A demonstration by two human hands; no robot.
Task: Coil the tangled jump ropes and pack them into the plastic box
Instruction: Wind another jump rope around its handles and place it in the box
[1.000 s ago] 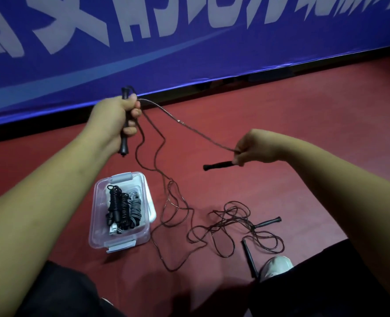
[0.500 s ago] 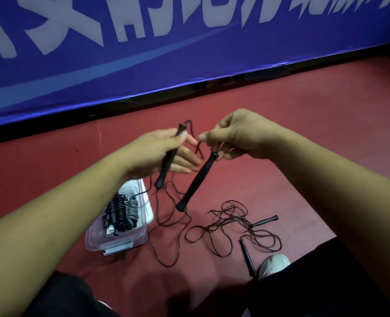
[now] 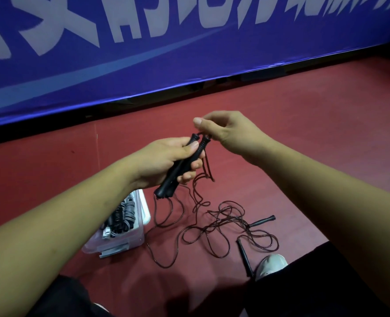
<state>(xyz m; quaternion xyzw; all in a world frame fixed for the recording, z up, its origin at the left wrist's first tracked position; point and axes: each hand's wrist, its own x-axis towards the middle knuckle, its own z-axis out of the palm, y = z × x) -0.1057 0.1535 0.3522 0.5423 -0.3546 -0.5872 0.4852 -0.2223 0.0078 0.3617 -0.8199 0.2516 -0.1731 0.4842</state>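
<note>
My left hand (image 3: pixel 166 161) grips two black jump-rope handles (image 3: pixel 182 165) side by side, tilted with their tops up and to the right. My right hand (image 3: pixel 223 131) pinches the thin dark cord at the handles' top ends. The cord (image 3: pixel 203 175) hangs down from there into loose loops on the red floor. A second rope (image 3: pixel 239 225) lies tangled on the floor, its two black handles (image 3: pixel 261 221) (image 3: pixel 245 257) beside it. The clear plastic box (image 3: pixel 133 241) stands lower left, partly behind my left forearm, with coiled ropes (image 3: pixel 123 217) inside.
A blue banner barrier (image 3: pixel 189 53) runs across the back above the red floor (image 3: pixel 303 145). My dark trouser legs fill the bottom corners, and a white shoe (image 3: pixel 271 264) shows at lower right beside one loose handle.
My hands came together. The handle my right hand carried now sits in my left hand next to the first, and my right hand has shifted up to the cord at the handle tops.
</note>
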